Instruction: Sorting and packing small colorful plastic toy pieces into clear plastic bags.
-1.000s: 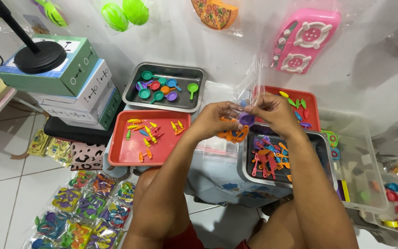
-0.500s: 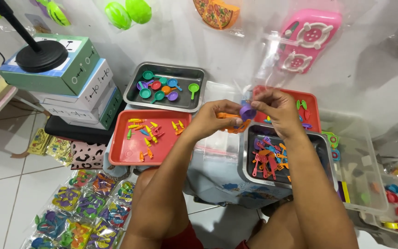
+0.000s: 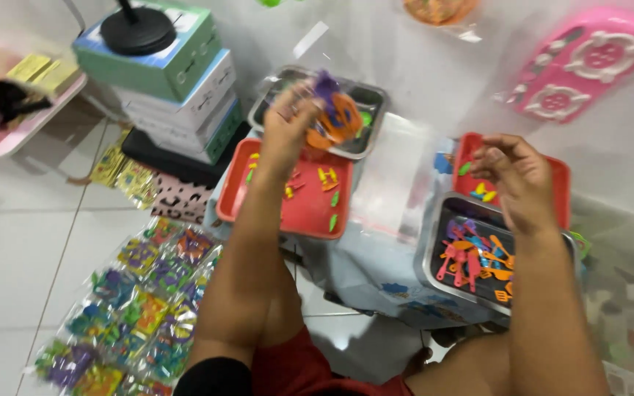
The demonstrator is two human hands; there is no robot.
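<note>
My left hand is raised over the far end of the left red tray. It holds a small clear bag filled with orange and purple plastic toy pieces, in front of the back metal tray. My right hand hovers apart from it, above the right red tray and the near metal tray of orange, pink and purple toy utensils. Its fingers are loosely bent and I see nothing in them.
A stack of boxes with a black round stand base stands at the left. Several packed toy bags lie on the floor tiles. A pink toy stove hangs at the back right, and a clear plastic bin sits at the right.
My hands, which were together on the bag at the centre, have parted. The left hand has carried the bag up and to the left, and the right hand has let go.
</note>
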